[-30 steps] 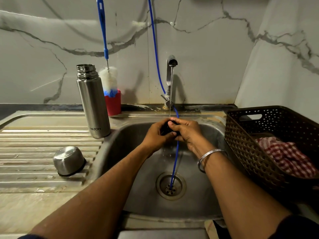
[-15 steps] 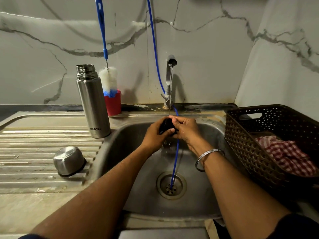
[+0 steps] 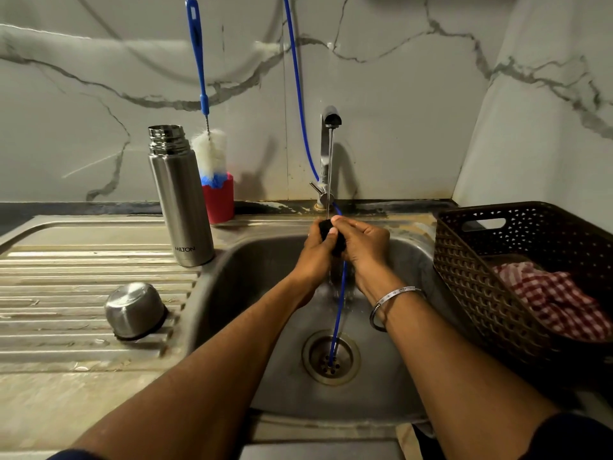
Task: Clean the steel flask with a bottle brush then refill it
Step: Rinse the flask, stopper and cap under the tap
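The steel flask (image 3: 180, 197) stands upright and uncapped on the drainboard, left of the sink. Behind it a bottle brush (image 3: 208, 151) with a blue handle stands head-down in a red cup (image 3: 219, 200). The flask's steel cap (image 3: 134, 310) lies upside down on the drainboard. Over the sink bowl, my left hand (image 3: 313, 255) and my right hand (image 3: 363, 249) together grip a small black part (image 3: 326, 229) under a thin stream of water from the tap (image 3: 328, 154).
A blue hose (image 3: 298, 91) hangs down the wall and runs into the sink drain (image 3: 331, 356). A brown plastic basket (image 3: 517, 277) with a red checked cloth (image 3: 550, 300) sits right of the steel sink (image 3: 252, 287). A marble wall stands behind.
Both hands have lifted the black part slightly higher and nearer the tap. Water keeps running; nothing else moved.
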